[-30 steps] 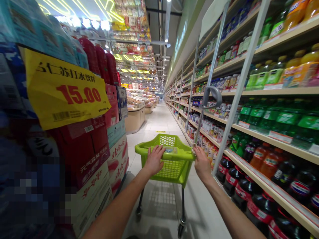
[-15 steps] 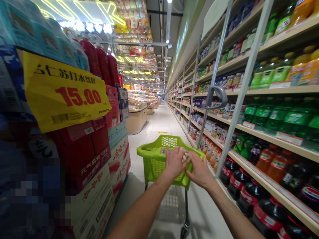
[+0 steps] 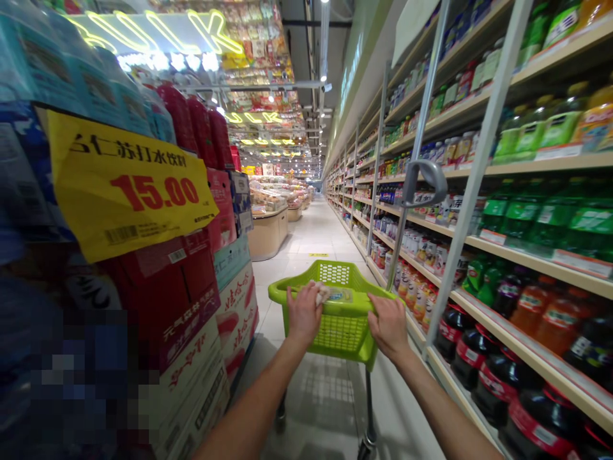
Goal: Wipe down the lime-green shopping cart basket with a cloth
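Note:
A green plastic shopping cart (image 3: 330,342) stands in front of me in the aisle. My left hand (image 3: 305,314) is closed at the left part of its handle, with a crumpled pale cloth (image 3: 322,294) sticking out between thumb and fingers. At the handle's right end, my right hand (image 3: 389,324) has its fingers wrapped over the bar. Between the two hands lies a clear panel (image 3: 341,295) on the handle. The cart's basket walls are perforated, and little of its inside shows.
Stacked drink cartons (image 3: 186,281) with a yellow price sign (image 3: 134,185) rise close on the left. Bottle shelves (image 3: 541,255) line the right side, where a grey handle on a metal pole (image 3: 424,182) juts out. The tiled aisle (image 3: 311,223) runs ahead past wooden display bins (image 3: 269,233).
My hands, together on the cloth at mid-handle before, have separated. The left moved leftward along the handle with the cloth; the right let go of the cloth and took the handle's right end.

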The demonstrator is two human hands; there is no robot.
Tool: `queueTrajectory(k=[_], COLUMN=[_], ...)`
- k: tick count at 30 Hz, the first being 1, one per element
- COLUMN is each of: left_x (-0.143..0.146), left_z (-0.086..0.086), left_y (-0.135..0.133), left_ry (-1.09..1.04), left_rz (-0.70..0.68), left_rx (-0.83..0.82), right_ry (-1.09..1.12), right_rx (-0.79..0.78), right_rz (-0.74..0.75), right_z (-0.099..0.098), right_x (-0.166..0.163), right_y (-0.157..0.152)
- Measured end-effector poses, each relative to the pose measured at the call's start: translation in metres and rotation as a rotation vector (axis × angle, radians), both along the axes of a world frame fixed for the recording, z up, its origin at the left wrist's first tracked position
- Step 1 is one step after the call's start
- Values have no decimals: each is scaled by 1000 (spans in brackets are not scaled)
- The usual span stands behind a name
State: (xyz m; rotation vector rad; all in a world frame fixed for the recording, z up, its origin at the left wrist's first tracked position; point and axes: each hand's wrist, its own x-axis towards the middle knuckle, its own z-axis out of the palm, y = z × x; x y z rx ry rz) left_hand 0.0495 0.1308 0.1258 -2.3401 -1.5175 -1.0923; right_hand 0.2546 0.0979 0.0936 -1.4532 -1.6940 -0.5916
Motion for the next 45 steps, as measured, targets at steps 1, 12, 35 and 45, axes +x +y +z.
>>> queueTrajectory(k=[1, 12, 35, 45], left_x=[9, -41, -25, 22], left_z=[0, -4, -2, -2], left_y=[-3, 15, 11, -8], left_ry=[45, -65, 43, 65], left_rz=[-75, 162, -56, -305], left_rx=[7, 10, 67, 167], right_ry=[-5, 37, -22, -36], right_rx=[10, 52, 82, 129], right_rz=[-7, 3, 6, 27], right_z=[-1, -8, -10, -8], right_x=[0, -6, -1, -8], right_y=[1, -4, -8, -9])
